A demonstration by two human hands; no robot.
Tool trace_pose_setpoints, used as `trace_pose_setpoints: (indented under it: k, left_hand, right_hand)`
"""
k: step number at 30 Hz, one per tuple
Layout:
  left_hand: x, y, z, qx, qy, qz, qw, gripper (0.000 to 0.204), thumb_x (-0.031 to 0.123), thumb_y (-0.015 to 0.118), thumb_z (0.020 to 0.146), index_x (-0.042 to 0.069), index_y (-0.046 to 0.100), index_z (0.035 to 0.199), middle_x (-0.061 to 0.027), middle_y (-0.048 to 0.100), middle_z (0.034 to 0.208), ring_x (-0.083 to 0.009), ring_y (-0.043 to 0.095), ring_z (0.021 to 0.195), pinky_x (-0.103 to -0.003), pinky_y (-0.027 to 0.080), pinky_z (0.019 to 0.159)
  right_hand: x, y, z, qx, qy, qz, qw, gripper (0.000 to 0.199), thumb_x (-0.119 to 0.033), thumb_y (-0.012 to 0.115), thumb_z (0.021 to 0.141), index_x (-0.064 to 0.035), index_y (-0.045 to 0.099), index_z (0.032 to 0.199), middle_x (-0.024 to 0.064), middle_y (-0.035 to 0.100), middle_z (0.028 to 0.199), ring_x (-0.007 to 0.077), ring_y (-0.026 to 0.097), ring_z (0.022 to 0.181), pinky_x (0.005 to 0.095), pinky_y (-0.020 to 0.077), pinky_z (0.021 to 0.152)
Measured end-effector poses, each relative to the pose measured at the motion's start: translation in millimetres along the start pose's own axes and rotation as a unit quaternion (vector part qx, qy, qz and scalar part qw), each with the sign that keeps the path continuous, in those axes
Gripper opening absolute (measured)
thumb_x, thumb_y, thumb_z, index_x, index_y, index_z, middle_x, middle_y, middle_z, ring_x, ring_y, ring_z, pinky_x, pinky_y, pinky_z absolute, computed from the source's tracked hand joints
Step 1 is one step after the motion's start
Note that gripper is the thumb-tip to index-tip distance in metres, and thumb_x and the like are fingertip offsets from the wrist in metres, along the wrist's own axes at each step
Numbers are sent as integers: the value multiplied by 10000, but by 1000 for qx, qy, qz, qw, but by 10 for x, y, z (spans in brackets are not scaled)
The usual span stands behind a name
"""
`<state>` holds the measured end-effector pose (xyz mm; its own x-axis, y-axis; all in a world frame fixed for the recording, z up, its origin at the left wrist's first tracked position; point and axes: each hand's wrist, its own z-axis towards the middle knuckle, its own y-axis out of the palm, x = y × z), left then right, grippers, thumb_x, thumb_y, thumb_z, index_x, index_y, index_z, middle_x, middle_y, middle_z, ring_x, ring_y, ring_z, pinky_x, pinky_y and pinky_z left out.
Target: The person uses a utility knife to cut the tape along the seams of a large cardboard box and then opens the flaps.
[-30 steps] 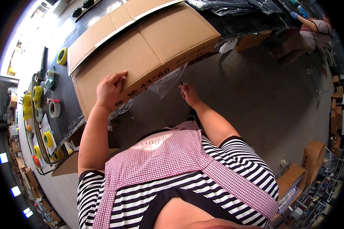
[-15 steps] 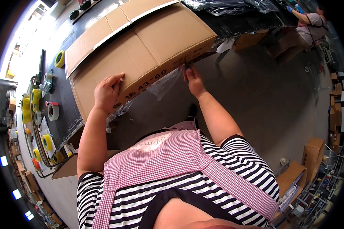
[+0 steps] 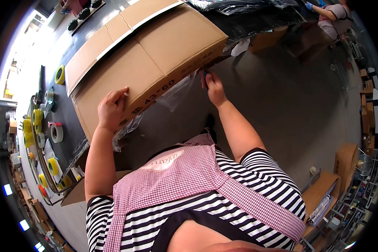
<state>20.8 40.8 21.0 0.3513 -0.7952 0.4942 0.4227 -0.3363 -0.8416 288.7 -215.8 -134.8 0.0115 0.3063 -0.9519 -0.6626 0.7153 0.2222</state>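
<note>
A large flat cardboard box [image 3: 130, 63] lies on a dark table, its printed near side toward me and a flap along its far side standing partly raised. My left hand [image 3: 111, 109] is on the top near the left end of the near edge, with bent fingers pressed against the cardboard. Just off the near edge, further right, my right hand [image 3: 215, 89] is closed round a small blue-handled tool [image 3: 205, 77] with a thin dark tip. The tip points at the box's printed side. The fingers cover most of it, so its exact kind is unclear.
Tape rolls [image 3: 56, 132] lie on the dark table [image 3: 71, 109] at left, others on a rack beside it. Clear plastic film [image 3: 174, 98] hangs below the box. Dark wrapped plastic [image 3: 231, 5] lies beyond. Another person [image 3: 334, 19] works at far right; cartons [image 3: 346, 164] stand lower right.
The whole view has shifted, so box and table appear further left. My right hand and its tool have moved slightly right along the box's near edge; my left hand stays on the box.
</note>
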Motion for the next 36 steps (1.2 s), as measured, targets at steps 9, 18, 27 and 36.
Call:
trace_pose_setpoints:
  k: [9, 18, 27, 36]
  left_hand:
    - [-47, 38, 32, 7, 21, 3, 1000, 296, 53, 603, 888, 127, 737, 1142, -86, 706, 950, -264, 687, 905, -357, 533, 826]
    - [17, 10, -11, 5, -9, -4, 1000, 266, 66, 607, 911, 123, 739, 1135, -90, 719, 972, -268, 694, 899, -349, 536, 805]
    - [32, -8, 29, -3, 7, 5, 1000, 249, 72, 597, 934, 113, 734, 1137, -102, 718, 983, -272, 692, 896, -351, 532, 808]
    - [-8, 8, 26, -4, 6, -9, 1000, 279, 42, 603, 896, 106, 734, 1134, -96, 709, 949, -267, 688, 878, -350, 531, 800]
  right_hand:
    - [133, -127, 84, 8, 34, -112, 993, 302, -311, 497, 1070, -43, 632, 1105, -18, 519, 741, 84, 476, 673, 255, 413, 636]
    - [110, -271, -127, 35, 58, -53, 996, 380, -382, 466, 1080, -41, 630, 1124, -11, 545, 794, 90, 487, 673, 255, 424, 652]
    - [-66, -270, 297, 7, 6, -12, 1000, 441, -438, 509, 1058, -26, 635, 1153, -1, 561, 824, 89, 494, 714, 241, 425, 666]
    - [120, -293, 294, 11, -45, -48, 998, 430, -448, 504, 1057, -45, 637, 1131, -15, 549, 815, 78, 480, 685, 230, 419, 649]
